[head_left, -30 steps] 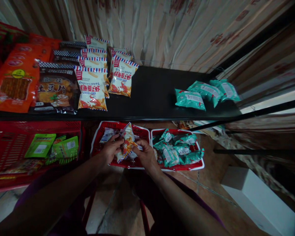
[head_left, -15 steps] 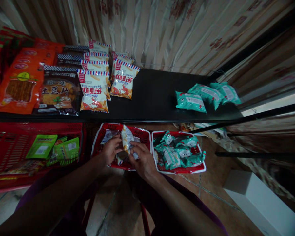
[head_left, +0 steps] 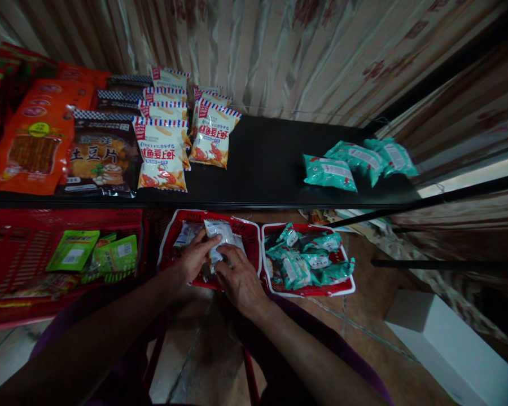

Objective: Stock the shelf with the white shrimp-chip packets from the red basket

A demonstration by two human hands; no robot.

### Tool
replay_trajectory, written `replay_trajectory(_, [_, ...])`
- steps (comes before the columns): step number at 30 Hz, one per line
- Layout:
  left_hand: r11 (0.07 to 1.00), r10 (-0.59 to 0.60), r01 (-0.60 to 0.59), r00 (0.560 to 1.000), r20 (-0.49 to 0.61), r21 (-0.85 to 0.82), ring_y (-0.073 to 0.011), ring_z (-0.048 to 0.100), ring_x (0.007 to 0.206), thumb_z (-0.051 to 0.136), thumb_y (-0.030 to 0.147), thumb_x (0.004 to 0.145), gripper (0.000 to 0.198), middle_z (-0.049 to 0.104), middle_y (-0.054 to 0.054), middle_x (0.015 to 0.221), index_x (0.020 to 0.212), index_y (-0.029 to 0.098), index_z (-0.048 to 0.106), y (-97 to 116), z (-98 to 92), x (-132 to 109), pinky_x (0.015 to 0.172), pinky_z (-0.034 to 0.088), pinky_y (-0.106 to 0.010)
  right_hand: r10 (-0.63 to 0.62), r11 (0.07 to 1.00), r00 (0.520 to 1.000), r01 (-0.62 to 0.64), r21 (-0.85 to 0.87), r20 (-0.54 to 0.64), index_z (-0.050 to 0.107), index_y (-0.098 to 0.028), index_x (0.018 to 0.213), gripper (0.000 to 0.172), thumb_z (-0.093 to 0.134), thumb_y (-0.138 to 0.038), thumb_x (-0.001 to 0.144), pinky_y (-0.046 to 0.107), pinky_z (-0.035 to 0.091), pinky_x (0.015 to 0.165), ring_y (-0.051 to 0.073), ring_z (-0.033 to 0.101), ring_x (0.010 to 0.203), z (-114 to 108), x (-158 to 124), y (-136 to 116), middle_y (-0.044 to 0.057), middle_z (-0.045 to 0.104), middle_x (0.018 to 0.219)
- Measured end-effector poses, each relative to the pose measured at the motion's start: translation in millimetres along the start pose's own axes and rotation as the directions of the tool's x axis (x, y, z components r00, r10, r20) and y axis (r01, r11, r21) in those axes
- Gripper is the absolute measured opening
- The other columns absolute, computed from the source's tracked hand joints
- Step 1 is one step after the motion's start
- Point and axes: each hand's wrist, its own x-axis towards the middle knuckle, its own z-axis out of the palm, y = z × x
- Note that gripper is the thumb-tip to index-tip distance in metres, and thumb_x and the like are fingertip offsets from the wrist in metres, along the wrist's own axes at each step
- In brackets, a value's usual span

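A small snack bag point(head_left: 218, 230), its pale printed back turned up, is held between my two hands over the middle red basket point(head_left: 254, 237). My left hand point(head_left: 196, 255) grips the bag's left side, thumb across its face. On its lower right side are the bent fingers of my right hand point(head_left: 239, 276). Below, more snack packets point(head_left: 188, 232) lie in the basket, partly covered by my hands. White snack bags with striped tops point(head_left: 163, 155) stand in two rows on the black shelf point(head_left: 262, 163) above.
Right of the middle basket, another red basket point(head_left: 309, 293) holds several teal bags point(head_left: 294, 269). More teal bags point(head_left: 330, 173) lie on the shelf's right end. Orange packs point(head_left: 34, 141) and dark potato-chip packs point(head_left: 104, 152) stand at left. A larger red basket point(head_left: 8, 237) holds green packets point(head_left: 74, 250). A white box point(head_left: 452, 344) sits on the floor.
The bag between my hands has turned from edge-on to show its pale back. My left hand has shifted right, its thumb now over the bag.
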Motion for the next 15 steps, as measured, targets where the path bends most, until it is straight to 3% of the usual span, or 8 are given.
replay_trajectory(5, [1.0, 0.018, -0.018, 1.0, -0.003, -0.008, -0.0144, 0.063, 0.073, 0.081, 0.031, 0.058, 0.046, 0.067, 0.001, 0.083, 0.096, 0.021, 0.058, -2.9, -1.7, 2.0, 0.069, 0.047, -0.027, -0.026, 1.0, 1.0, 0.026, -0.001, 0.009, 0.063, -0.021, 0.088, 0.014, 0.054, -0.012, 0.085, 0.044, 0.05, 0.093, 0.028, 0.046, 0.116, 4.6, 0.2, -7.2, 0.013, 0.054, 0.119])
replay_trajectory(11, [1.0, 0.007, -0.007, 1.0, -0.011, 0.011, -0.0125, 0.063, 0.066, 0.08, 0.025, 0.058, 0.045, 0.067, 0.001, 0.081, 0.097, 0.021, 0.057, -2.7, -4.0, 4.0, 0.065, 0.047, -0.025, -0.051, 0.98, 0.999, 0.051, 0.195, -0.006, 0.063, -0.02, 0.097, 0.015, 0.051, -0.02, 0.088, 0.042, 0.048, 0.094, 0.025, 0.055, 0.108, -10.5, 9.0, -2.8, 0.011, 0.064, 0.107])
replay_trajectory(15, [1.0, -0.013, 0.012, 0.999, 0.044, 0.017, -0.017, 0.066, 0.072, 0.08, 0.023, 0.057, 0.053, 0.069, -0.002, 0.09, 0.105, 0.022, 0.057, -3.7, -2.6, 1.8, 0.071, 0.05, -0.031, 0.201, 0.959, 0.968, -0.162, 0.233, -0.151, 0.064, -0.021, 0.1, 0.02, 0.048, -0.024, 0.089, 0.042, 0.048, 0.089, 0.025, 0.059, 0.098, -26.9, 16.6, 19.0, 0.01, 0.068, 0.099])
